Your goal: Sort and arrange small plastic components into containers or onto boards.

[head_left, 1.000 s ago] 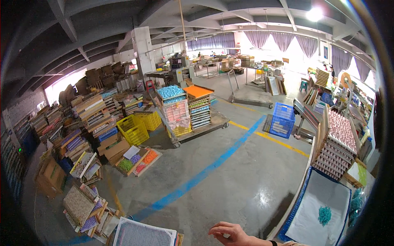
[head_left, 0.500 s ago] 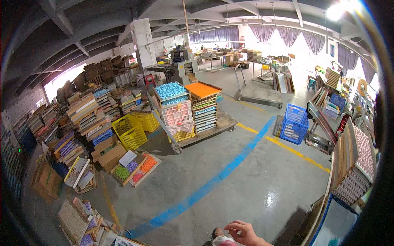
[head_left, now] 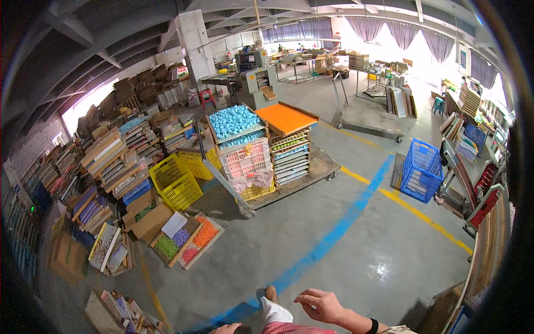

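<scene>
My right hand (head_left: 318,305) hangs in front of me over the grey floor, with a dark band round its wrist. Its fingers are loosely bent and apart, and nothing is in them. At the lower edge, left of my leg, only part of my left hand (head_left: 226,329) shows; its fingers are mostly cut off. Between them, my brown shoe (head_left: 271,292) is at the blue floor line (head_left: 328,239). Ahead stands a flat trolley (head_left: 311,167) bearing a tray of light blue pieces (head_left: 232,121), a pink crate (head_left: 245,160) and a stack of trays topped with orange (head_left: 286,118). Neither hand touches these.
On the left lie piled trays and boards, yellow crates (head_left: 177,181) and low trays of coloured pieces (head_left: 192,240). A blue crate (head_left: 423,170) stands at right, beside a bench and leaning boards (head_left: 489,250). Another trolley (head_left: 367,125) is farther back.
I have come nearer the loaded trolley, which looks larger. My left hand has come into view at the lower edge. My right hand stays loosely bent, its forearm now showing more.
</scene>
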`<state>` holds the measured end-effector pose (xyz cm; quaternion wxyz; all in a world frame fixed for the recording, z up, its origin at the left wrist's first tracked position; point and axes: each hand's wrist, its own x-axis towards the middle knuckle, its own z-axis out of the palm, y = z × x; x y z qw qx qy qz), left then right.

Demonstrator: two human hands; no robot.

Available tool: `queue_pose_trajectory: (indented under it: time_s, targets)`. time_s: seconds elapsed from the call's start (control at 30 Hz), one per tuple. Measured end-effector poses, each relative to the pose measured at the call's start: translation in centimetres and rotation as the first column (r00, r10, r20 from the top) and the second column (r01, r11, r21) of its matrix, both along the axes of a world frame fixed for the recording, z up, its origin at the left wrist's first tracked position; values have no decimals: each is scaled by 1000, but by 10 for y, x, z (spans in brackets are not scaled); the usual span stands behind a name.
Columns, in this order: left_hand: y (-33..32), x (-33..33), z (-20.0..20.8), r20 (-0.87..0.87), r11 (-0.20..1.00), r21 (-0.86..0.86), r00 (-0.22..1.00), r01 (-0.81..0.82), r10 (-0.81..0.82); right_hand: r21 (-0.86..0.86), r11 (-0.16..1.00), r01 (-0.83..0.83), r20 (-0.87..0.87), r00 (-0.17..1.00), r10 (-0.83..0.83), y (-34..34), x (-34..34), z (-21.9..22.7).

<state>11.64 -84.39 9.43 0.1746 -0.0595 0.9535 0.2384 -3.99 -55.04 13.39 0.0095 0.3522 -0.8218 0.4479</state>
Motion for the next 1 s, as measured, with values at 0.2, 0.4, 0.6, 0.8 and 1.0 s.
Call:
queue_pose_trajectory:
  time_s: [0.2,0.4,0.6,0.8,1.0]
  targets:
    - [-96,-127,-29,-74,991,114,994,-70,79,86,996,-18,-20,1000,20,-62,-137,-13]
    - [-154,-311,43,-45,989,0,988,-146,146,88,996,12,-24,1000,-10,-128,-278,9]
    - [-192,-432,59,-31,1000,-2,999,7,-7,55,994,93,15,996,-94,-186,-402,-19]
    - [-243,-531,50,1,994,63,996,-89,89,97,991,96,191,975,-113,-253,-570,-52]
    - [-291,-648,80,-15,956,-5,956,-292,292,-23,989,145,260,956,-134,-366,-740,-79]
